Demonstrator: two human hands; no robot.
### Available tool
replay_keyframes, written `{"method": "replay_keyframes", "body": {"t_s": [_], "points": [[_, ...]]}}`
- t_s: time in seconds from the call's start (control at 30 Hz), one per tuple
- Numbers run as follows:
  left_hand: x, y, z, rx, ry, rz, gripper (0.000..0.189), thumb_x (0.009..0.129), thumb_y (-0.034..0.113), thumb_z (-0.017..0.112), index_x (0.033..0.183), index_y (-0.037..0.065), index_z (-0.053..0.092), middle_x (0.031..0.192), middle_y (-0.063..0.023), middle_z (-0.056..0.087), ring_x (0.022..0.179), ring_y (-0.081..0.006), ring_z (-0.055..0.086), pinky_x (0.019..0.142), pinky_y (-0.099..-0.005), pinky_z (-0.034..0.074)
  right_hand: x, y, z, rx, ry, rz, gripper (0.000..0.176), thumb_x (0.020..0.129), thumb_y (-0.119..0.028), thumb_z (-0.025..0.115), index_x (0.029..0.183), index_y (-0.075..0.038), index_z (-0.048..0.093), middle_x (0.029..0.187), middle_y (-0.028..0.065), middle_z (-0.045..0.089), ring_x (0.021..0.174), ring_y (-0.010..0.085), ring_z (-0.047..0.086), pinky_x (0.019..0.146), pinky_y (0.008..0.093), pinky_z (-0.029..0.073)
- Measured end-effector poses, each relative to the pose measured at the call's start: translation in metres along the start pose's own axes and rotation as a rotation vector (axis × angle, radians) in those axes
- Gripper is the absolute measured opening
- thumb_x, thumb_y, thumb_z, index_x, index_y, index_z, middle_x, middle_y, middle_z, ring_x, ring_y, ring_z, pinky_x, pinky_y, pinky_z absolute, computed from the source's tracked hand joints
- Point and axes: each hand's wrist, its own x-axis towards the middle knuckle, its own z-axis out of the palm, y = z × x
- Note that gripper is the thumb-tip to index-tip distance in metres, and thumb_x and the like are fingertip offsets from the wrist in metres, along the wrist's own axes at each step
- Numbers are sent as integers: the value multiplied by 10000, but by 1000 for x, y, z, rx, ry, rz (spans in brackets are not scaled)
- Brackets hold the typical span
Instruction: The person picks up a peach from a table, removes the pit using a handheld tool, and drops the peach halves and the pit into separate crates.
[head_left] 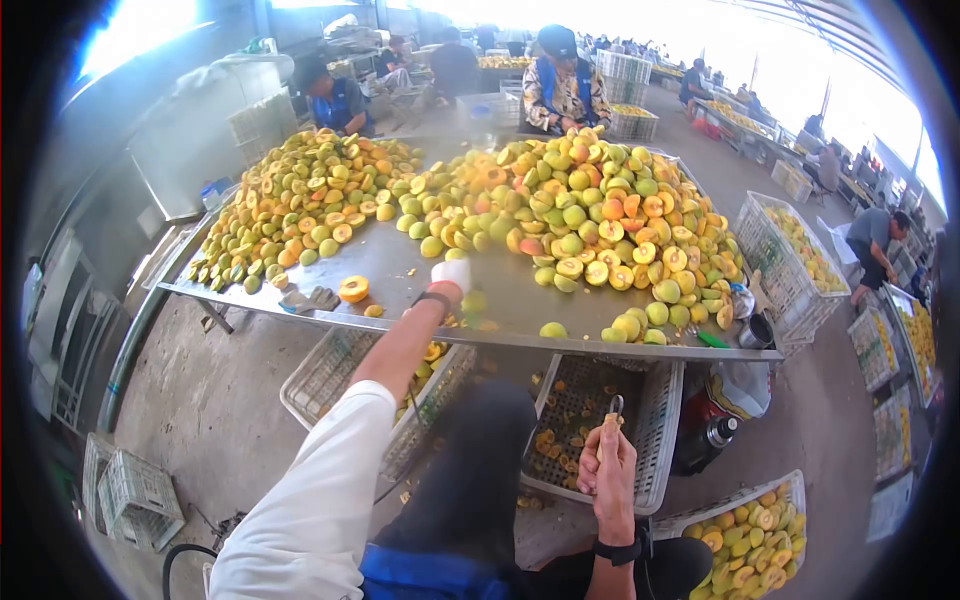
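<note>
My left hand (452, 277), in a white glove, reaches over the front part of the metal table (380, 275), close to the heap of green-yellow peaches (575, 200). Its fingers are hidden and blurred, so what it holds cannot be made out. A blurred peach (475, 302) appears just beside its wrist. My bare right hand (608, 470) is closed around the light handle of a pitting tool with a metal loop (616, 404), pointing up. This hand is above a crate (655, 440) with scattered pits inside. Many peaches in the heap are cut in half, showing orange flesh.
Another crate (300, 390) stands under the table's left side. A crate of peach halves (795, 490) sits at lower right, near a dark thermos (715, 432). A grey glove (310, 299) and metal cup (756, 331) lie along the table edge. Two people work across the table.
</note>
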Motion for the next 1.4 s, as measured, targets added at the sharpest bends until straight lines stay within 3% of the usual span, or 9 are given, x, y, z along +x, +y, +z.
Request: {"method": "replay_keyframes", "body": {"t_s": [0.2,0.37,0.53,0.7,0.77,0.87,0.93,1.07,1.4], "points": [[14,-31,46,-26,95,-30,344,923,333,616,1114,72,731,1035,-210,754,901,-382,733,783,-467,583,11,15,-18,-40,2,-41,426,1111,-463,462,896,-101,524,617,-54,421,427,30,367,385,220,328],[-68,27,-55,-1280,-124,-312,378,987,328,506,1194,61,676,940,-118,734,720,-277,685,644,-390,549,14,15,-9,-55,3,-90,415,1091,-414,531,834,-88,518,593,-49,414,417,33,377,369,234,309],[-147,120,-136,-1867,-228,-188,397,1046,341,471,1214,21,635,952,-92,720,699,-208,658,591,-323,513,25,36,0,-301,35,-242,332,1082,-324,541,928,-33,581,686,-7,518,587,83,491,536,270,404],[-180,184,-139,-1707,-365,11,466,1085,423,438,1293,36,594,1088,-126,730,743,-187,667,591,-298,511,16,20,14,-476,106,-458,270,1074,-284,558,1021,-23,601,733,52,562,649,156,533,581,298,432],[-205,222,-155,-1686,-418,148,449,1085,400,439,1311,41,583,1142,-143,731,758,-176,673,593,-299,512,5,1,15,-559,162,-500,324,1043,-289,596,1100,28,633,838,236,674,756,374,675,709,411,518],[-210,247,-133,-1475,-426,363,443,1064,361,455,1344,34,555,1212,-185,709,861,-198,686,652,-319,541,4,-7,2,-627,238,-619,321,1043,-290,607,1069,30,614,811,270,656,766,447,679,664,448,514],[-213,265,-115,-1896,-715,141,468,1037,343,457,1339,2,564,1218,-195,697,943,-226,680,799,-340,561,9,-9,-8,-673,300,-707,304,1045,-277,607,1032,26,594,781,288,638,768,497,647,636,493,495],[-223,295,-109,-1907,-733,176,469,976,292,468,1276,-40,609,1192,-168,685,1032,-235,656,992,-364,508,14,-14,-26,-754,342,-584,283,1048,-267,604,1013,13,578,758,282,633,752,517,622,623,538,479],[-225,302,-92,-2098,-695,159,405,958,307,477,1206,11,602,1153,-153,657,1031,-205,612,957,-339,489,32,0,-14,-796,430,-577,267,1047,-261,608,1041,0,548,778,300,634,778,538,619,611,562,468]]}}
